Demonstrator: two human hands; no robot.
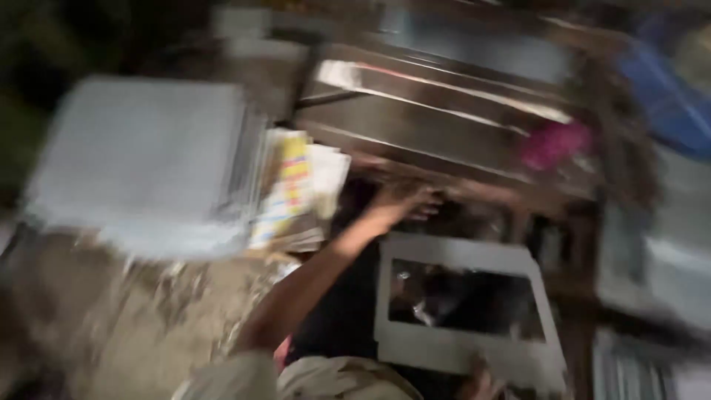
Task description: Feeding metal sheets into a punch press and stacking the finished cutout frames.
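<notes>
Dim, cluttered shelves are seen, blurred. The left hand (404,201) is stretched toward a dark gap, fingers seemingly released; the right hand (481,384) is grasping a white frame (459,255).

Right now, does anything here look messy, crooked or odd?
Yes. The white frame with a dark opening sits tilted, gripped at its lower edge by the right hand. Beside the grey slab, a paper stack is fanned unevenly. Blur hides finer detail.
</notes>
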